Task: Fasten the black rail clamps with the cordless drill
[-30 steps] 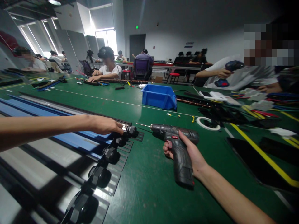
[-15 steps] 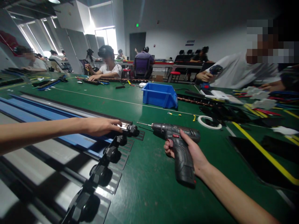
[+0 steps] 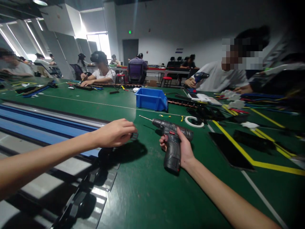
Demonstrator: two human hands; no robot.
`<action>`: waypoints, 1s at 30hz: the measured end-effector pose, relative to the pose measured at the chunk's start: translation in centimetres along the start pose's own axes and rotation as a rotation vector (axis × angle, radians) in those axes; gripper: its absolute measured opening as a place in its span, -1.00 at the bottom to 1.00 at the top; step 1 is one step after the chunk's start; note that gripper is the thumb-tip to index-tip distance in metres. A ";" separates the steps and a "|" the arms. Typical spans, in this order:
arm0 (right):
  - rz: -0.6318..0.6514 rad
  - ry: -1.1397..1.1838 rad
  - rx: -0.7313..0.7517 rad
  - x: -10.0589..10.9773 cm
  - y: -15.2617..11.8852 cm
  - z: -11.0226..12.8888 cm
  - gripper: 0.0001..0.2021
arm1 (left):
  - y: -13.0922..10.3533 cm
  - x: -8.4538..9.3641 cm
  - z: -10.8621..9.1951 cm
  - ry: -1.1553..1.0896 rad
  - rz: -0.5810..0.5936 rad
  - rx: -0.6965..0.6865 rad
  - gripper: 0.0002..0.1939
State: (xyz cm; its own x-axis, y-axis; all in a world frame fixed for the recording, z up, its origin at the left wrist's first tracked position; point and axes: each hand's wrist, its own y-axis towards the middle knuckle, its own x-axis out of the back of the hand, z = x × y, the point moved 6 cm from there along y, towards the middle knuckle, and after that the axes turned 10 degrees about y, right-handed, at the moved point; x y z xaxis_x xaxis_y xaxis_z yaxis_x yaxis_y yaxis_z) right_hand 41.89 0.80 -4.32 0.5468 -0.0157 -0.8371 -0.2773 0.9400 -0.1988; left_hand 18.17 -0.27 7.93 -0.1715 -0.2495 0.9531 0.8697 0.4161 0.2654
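Observation:
My right hand [image 3: 184, 148] grips a black cordless drill [image 3: 172, 141] by its handle, a finger near the trigger. Its long thin bit points left over the green table. My left hand [image 3: 122, 132] is closed, fingers curled down at a black cable gland [image 3: 134, 136] that peeks out past the fingertips. Whether this gland is joined to a strip is hidden by the hand. Below it, more black cable glands [image 3: 83, 200] line the ends of long blue and white strips [image 3: 45, 119], with flat slotted plates [image 3: 101, 203] beside them.
A blue bin [image 3: 151, 99] stands beyond the drill. To the right are a white ring [image 3: 194, 121], a black flat panel [image 3: 231, 151], yellow tape lines [image 3: 234, 143] and coloured wires. Across the table, a person in a white shirt [image 3: 213, 73] holds another drill [image 3: 200, 77].
My left hand has lifted and moved right relative to the strips, the black gland at its fingertips. The view has swung right. The drill's bit tilts up more.

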 end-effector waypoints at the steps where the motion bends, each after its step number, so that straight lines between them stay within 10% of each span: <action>1: -0.016 0.008 0.040 0.3 -0.2 0.5 -0.58 | 1.5 -0.8 -0.5 0.024 0.005 0.018 -0.75; 9: -0.150 0.068 0.386 4.5 -1.5 7.6 -0.56 | 13.2 -9.8 -3.8 0.035 0.164 0.175 -0.79; 19: -0.110 0.275 0.384 7.3 -0.9 10.0 -0.53 | 24.2 -15.6 -4.7 -0.203 -0.016 0.415 -0.73; 30: -0.110 0.237 0.302 6.9 -0.7 9.7 -0.53 | 24.2 -15.9 -3.2 -0.285 -0.041 0.387 -0.91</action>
State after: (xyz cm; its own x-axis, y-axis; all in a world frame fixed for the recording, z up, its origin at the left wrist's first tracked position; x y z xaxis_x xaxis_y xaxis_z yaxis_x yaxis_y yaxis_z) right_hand 53.51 3.31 -5.02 0.3530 -0.1673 -0.9205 0.0367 0.9856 -0.1651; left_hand 43.38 11.00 -1.25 -0.3690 -0.0458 0.9283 0.6327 0.7193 0.2870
